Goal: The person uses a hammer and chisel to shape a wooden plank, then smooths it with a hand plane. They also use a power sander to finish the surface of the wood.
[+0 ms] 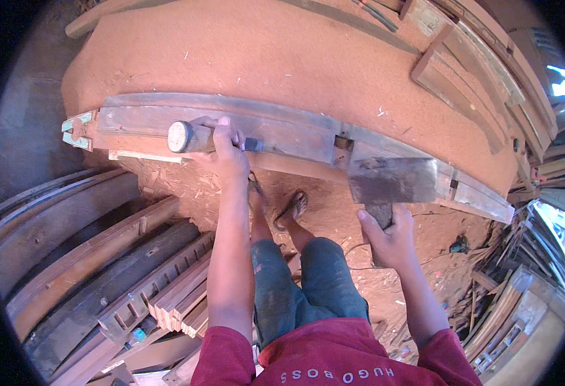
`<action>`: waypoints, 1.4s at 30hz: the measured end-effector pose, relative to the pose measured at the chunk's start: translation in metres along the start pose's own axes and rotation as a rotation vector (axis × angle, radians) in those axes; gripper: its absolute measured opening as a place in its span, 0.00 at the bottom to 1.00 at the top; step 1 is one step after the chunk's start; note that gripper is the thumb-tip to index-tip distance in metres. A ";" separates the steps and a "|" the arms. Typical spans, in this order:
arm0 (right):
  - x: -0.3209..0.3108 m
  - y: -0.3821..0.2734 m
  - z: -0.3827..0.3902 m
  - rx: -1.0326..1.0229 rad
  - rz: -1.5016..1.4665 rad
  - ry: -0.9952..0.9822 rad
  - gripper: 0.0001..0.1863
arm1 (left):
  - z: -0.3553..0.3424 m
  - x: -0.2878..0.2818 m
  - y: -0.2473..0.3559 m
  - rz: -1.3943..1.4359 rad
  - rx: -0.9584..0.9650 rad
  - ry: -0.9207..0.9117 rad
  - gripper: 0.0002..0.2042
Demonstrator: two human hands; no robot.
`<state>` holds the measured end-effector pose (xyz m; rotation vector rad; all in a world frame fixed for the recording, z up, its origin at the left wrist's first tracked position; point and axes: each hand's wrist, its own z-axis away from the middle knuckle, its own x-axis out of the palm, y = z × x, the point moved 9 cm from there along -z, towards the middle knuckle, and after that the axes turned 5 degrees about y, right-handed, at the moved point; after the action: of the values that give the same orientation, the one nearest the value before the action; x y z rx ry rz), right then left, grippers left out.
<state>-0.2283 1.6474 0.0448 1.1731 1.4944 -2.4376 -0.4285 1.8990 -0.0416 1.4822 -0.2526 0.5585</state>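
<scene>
My left hand (226, 147) is closed around the wooden handle of a chisel (195, 137). Its round butt faces left, and its short dark blade points right, over or against a long wooden beam (289, 134); contact is hard to make out. A square mortise (343, 142) is cut in that beam, right of the blade. Gripped by the handle in my right hand (390, 237), a mallet (395, 181) with a blocky dark head is held up in front of the beam's right part. A smaller slot (453, 184) shows farther right.
Behind the beam spreads a reddish, dusty work surface (244, 55). A pale green metal clamp (78, 130) sits at the beam's left end. Stacked timbers (70, 270) crowd the lower left; curved wooden pieces (462, 83) lie at the far right. Wood shavings (166, 186) litter the ground.
</scene>
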 end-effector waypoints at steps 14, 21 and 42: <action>0.025 -0.036 -0.047 -0.118 0.020 -0.158 0.18 | 0.011 -0.002 -0.017 -0.070 0.046 -0.070 0.08; 0.032 -0.064 -0.062 -0.247 0.150 -0.264 0.21 | 0.018 -0.001 -0.016 -0.212 0.061 -0.001 0.08; 0.011 -0.341 -0.051 -1.121 0.083 -0.157 0.24 | 0.006 -0.029 -0.057 -0.029 -0.131 0.059 0.06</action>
<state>-0.3457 1.8724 0.2788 0.7114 2.1592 -1.1615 -0.4232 1.8879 -0.1045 1.3384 -0.2171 0.5511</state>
